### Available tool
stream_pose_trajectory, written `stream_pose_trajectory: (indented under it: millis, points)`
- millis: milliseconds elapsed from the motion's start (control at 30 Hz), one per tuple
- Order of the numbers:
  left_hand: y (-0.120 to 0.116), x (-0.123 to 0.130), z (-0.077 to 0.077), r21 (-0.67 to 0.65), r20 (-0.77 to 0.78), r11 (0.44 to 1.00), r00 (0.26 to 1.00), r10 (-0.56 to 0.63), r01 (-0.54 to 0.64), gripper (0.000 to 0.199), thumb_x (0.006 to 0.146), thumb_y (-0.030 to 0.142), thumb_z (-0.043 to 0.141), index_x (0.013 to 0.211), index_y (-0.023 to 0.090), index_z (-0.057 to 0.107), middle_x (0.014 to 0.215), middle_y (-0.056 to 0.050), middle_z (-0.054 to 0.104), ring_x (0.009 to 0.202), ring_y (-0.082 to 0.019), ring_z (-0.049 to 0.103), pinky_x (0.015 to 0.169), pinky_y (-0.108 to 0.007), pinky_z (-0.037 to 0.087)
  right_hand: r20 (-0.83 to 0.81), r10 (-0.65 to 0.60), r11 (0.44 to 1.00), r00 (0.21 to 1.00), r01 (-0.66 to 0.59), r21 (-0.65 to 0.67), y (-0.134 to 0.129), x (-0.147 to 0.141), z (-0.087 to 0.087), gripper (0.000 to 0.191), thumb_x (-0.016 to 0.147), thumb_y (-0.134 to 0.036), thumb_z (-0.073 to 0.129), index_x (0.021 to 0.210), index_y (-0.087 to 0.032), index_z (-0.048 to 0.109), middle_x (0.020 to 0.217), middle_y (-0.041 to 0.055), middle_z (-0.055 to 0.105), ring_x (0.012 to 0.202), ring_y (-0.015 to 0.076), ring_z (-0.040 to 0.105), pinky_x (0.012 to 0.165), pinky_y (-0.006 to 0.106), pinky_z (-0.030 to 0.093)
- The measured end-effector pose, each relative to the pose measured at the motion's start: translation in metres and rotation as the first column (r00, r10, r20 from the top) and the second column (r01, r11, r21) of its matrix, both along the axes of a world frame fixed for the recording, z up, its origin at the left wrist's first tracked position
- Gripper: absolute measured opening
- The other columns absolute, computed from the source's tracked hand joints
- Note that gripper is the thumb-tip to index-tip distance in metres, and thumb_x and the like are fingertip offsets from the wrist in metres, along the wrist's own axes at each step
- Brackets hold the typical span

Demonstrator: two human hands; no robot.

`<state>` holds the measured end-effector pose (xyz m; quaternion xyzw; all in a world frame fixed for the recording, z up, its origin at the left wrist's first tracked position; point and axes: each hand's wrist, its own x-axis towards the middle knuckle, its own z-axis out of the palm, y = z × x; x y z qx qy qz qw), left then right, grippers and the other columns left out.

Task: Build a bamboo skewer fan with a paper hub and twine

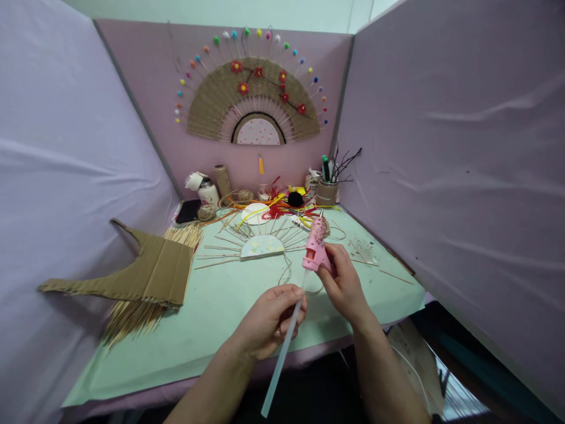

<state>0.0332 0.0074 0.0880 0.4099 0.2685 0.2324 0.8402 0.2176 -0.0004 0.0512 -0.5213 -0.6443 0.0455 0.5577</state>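
My right hand (346, 282) is closed around the handle of a pink glue gun (316, 241), its nozzle pointing up and away from me. In my left hand (278, 318) a long translucent glue stick (282, 356) is pinched near its upper end. That end meets the back of the gun; how deep it sits inside I cannot tell. The lower end hangs free over the table's front edge. Beyond my hands a half-round patterned piece (262, 247) lies on the table, with thin sticks fanning out from it and a string trailing near it.
Cut cardboard (150, 268) rests on a bundle of thin sticks (136, 321) at the left. Coloured pipe cleaners (276, 211), a black ball (295, 199), a phone (188, 211) and a pen holder (327, 192) stand or lie at the back. A finished-looking fan (256, 100) hangs on the wall.
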Motion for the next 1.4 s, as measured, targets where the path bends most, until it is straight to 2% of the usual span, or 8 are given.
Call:
stream_pose_trajectory:
  millis: [233, 367, 433, 533, 633, 733, 1067, 1400]
  points:
    - [0.000, -0.001, -0.004, 0.077, -0.031, 0.996, 0.998, -0.047, 0.049, 0.029, 0.086, 0.041, 0.059, 0.075, 0.014, 0.056, 0.051, 0.005, 0.050, 0.035, -0.001, 0.022, 0.037, -0.019, 0.012, -0.055, -0.042, 0.999, 0.998, 0.042, 0.010, 0.005, -0.009, -0.006, 0.031, 0.085, -0.017, 0.062, 0.113, -0.023, 0.052, 0.104, 0.0053, 0.057, 0.096, 0.0211, 0.054, 0.085, 0.036, 0.047]
    - [-0.004, 0.001, -0.008, 0.244, -0.129, 0.969, 0.989, 0.076, -0.042, 0.033, 0.084, 0.045, 0.063, 0.098, 0.018, 0.051, 0.068, 0.001, 0.063, 0.041, -0.004, 0.030, 0.039, -0.018, 0.017, -0.057, -0.087, 0.995, 0.995, 0.090, 0.044, 0.006, -0.014, -0.008, 0.032, 0.082, -0.011, 0.059, 0.111, -0.023, 0.054, 0.103, 0.0045, 0.058, 0.096, 0.0206, 0.055, 0.085, 0.035, 0.047]
    - [-0.006, 0.002, -0.009, 0.378, -0.158, 0.916, 0.966, 0.203, -0.131, 0.047, 0.081, 0.043, 0.068, 0.116, 0.021, 0.045, 0.074, 0.002, 0.064, 0.045, -0.005, 0.035, 0.044, -0.018, 0.025, -0.038, -0.093, 0.994, 0.995, 0.095, 0.059, 0.005, -0.017, -0.009, 0.033, 0.082, -0.010, 0.058, 0.111, -0.023, 0.054, 0.104, 0.0051, 0.058, 0.098, 0.0211, 0.055, 0.085, 0.036, 0.047]
    - [-0.009, 0.001, -0.010, 0.574, -0.141, 0.785, 0.917, 0.372, -0.231, 0.067, 0.080, 0.036, 0.071, 0.136, 0.026, 0.035, 0.074, 0.006, 0.057, 0.050, -0.006, 0.038, 0.052, -0.020, 0.031, -0.013, -0.090, 0.994, 0.996, 0.090, 0.067, 0.003, -0.020, -0.009, 0.034, 0.082, -0.010, 0.057, 0.113, -0.023, 0.054, 0.105, 0.0060, 0.058, 0.100, 0.0223, 0.056, 0.085, 0.037, 0.047]
    - [-0.010, -0.001, -0.011, 0.692, -0.144, 0.691, 0.898, 0.415, -0.209, 0.057, 0.085, 0.034, 0.066, 0.136, 0.025, 0.041, 0.068, 0.008, 0.049, 0.049, -0.006, 0.034, 0.052, -0.021, 0.029, -0.001, -0.080, 0.994, 0.997, 0.080, 0.069, 0.001, -0.022, -0.009, 0.034, 0.083, -0.011, 0.057, 0.114, -0.024, 0.053, 0.106, 0.0069, 0.058, 0.101, 0.0235, 0.056, 0.086, 0.039, 0.048]
    - [-0.009, -0.003, -0.010, 0.736, -0.170, 0.657, 0.894, 0.414, -0.164, 0.046, 0.088, 0.034, 0.061, 0.131, 0.024, 0.048, 0.066, 0.007, 0.047, 0.049, -0.007, 0.034, 0.052, -0.021, 0.028, 0.008, -0.072, 0.995, 0.997, 0.071, 0.071, 0.000, -0.024, -0.008, 0.035, 0.084, -0.013, 0.056, 0.116, -0.025, 0.053, 0.106, 0.0073, 0.059, 0.100, 0.0244, 0.056, 0.085, 0.040, 0.049]
    - [-0.009, -0.008, -0.003, 0.768, -0.220, 0.631, 0.881, 0.418, -0.107, 0.041, 0.089, 0.031, 0.057, 0.129, 0.024, 0.053, 0.061, 0.008, 0.041, 0.051, -0.008, 0.034, 0.053, -0.022, 0.028, 0.016, -0.046, 0.995, 0.999, 0.044, 0.084, -0.002, -0.026, -0.009, 0.037, 0.083, -0.012, 0.056, 0.118, -0.024, 0.052, 0.107, 0.0074, 0.058, 0.102, 0.0238, 0.056, 0.086, 0.039, 0.049]
    - [-0.008, -0.009, -0.004, 0.728, -0.204, 0.669, 0.886, 0.417, -0.147, 0.043, 0.090, 0.035, 0.057, 0.131, 0.021, 0.054, 0.060, 0.006, 0.046, 0.056, -0.011, 0.041, 0.058, -0.023, 0.034, 0.020, -0.037, 0.998, 0.999, 0.036, 0.060, -0.002, -0.026, -0.011, 0.034, 0.085, -0.014, 0.056, 0.117, -0.025, 0.052, 0.106, 0.0077, 0.058, 0.100, 0.0243, 0.056, 0.083, 0.040, 0.049]
